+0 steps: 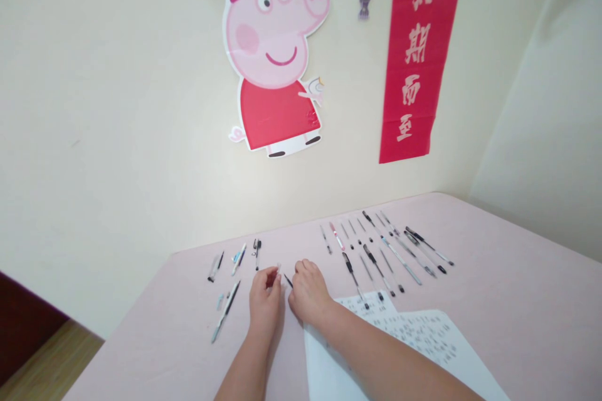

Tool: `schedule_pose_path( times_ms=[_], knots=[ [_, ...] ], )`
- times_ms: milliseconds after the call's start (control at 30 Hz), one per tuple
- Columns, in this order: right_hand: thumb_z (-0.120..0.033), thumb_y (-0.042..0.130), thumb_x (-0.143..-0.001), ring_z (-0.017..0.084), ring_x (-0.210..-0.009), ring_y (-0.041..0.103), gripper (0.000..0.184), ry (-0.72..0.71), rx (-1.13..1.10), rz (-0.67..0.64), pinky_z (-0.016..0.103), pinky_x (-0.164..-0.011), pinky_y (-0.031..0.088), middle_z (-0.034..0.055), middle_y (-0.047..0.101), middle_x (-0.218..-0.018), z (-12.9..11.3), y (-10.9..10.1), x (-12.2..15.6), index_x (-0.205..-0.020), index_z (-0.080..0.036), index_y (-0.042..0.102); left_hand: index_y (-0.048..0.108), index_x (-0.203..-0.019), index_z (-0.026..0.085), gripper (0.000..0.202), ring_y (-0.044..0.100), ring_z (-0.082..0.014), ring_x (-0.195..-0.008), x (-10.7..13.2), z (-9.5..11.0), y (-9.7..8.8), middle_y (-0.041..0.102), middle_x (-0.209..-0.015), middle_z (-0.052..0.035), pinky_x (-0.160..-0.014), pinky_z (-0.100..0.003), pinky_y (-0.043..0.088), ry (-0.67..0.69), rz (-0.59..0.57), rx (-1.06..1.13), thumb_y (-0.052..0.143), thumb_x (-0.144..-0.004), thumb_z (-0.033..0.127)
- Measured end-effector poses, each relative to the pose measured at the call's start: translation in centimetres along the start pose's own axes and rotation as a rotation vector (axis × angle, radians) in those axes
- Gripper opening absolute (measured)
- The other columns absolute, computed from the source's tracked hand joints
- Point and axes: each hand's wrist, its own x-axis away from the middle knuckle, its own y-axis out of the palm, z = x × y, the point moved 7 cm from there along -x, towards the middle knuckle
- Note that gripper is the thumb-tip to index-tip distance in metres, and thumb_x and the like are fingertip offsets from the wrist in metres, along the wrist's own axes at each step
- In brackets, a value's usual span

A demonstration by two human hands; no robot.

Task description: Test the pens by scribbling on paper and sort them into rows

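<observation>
Pink table (493, 301), hands (264, 302) (309, 294) (pen (288, 280) mostly hidden)

Cream wall (117, 106) straight ahead of the left hand (264, 304) and right hand (308, 294), pig cutout (275, 56) high above them, red banner (418, 56) up right, pink table (517, 301) underneath, wooden floor (51, 363) down left.

Bare left grip (264, 302), bare right grip (309, 296), bare forearms (376, 351)
</observation>
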Motion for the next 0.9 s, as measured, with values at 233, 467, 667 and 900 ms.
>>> schedule_pose_path(
  times_ms=[233, 467, 667, 900],
  knots=[
    [-0.009, 0.055, -0.067, 0.020, -0.085, 0.048, 0.010, 0.134, -0.367, 0.198, 0.032, -0.078, 0.038, 0.0054, 0.057, -0.080, 2.3, -0.3, -0.5, -0.064, -0.018, 0.059, 0.062, -0.088, 0.016, 0.025, 0.061, -0.0213, -0.080, 0.0, -0.2, 0.0, 0.063, -0.085, -0.0076, -0.075, -0.039, 0.050, -0.013, 0.007, 0.026, 0.056, -0.073, 0.034],
    [-0.006, 0.048, -0.069, 0.018, -0.084, 0.051, 0.015, 0.143, -0.752, 0.457, 0.031, -0.079, 0.041, 0.0028, 0.054, -0.079, 4.4, -0.5, -0.9, -0.067, -0.020, 0.053, 0.063, -0.087, 0.017, 0.023, 0.061, -0.0208, -0.078, 0.0, -0.1, 0.1, 0.064, -0.084, -0.0069, -0.074, -0.039, 0.051, -0.007, -0.010, 0.022, 0.056, -0.073, 0.034],
    [-0.021, 0.047, -0.081, 0.015, -0.077, 0.050, 0.010, 0.193, -0.952, 0.471, 0.026, -0.068, 0.042, 0.0021, 0.053, -0.080, 4.9, -1.4, -0.9, -0.073, -0.019, 0.053, 0.063, -0.086, 0.018, 0.021, 0.061, -0.0203, -0.077, 0.3, 1.1, 0.7, 0.063, -0.083, -0.0066, -0.071, -0.037, 0.051, 0.044, -0.107, -0.017, 0.055, -0.075, 0.033],
    [-0.033, 0.048, -0.081, 0.012, -0.055, 0.045, 0.016, 0.311, -1.165, 0.448, 0.023, -0.052, 0.037, -0.0045, 0.046, -0.059, 5.2, -0.7, -1.0, -0.073, -0.020, 0.047, 0.061, -0.087, 0.018, 0.018, 0.061, -0.0197, -0.080, 0.6, 1.9, 1.4, 0.063, -0.085, -0.0065, -0.074, -0.036, 0.051, 0.105, -0.196, -0.017, 0.053, -0.077, 0.031]
  ],
)
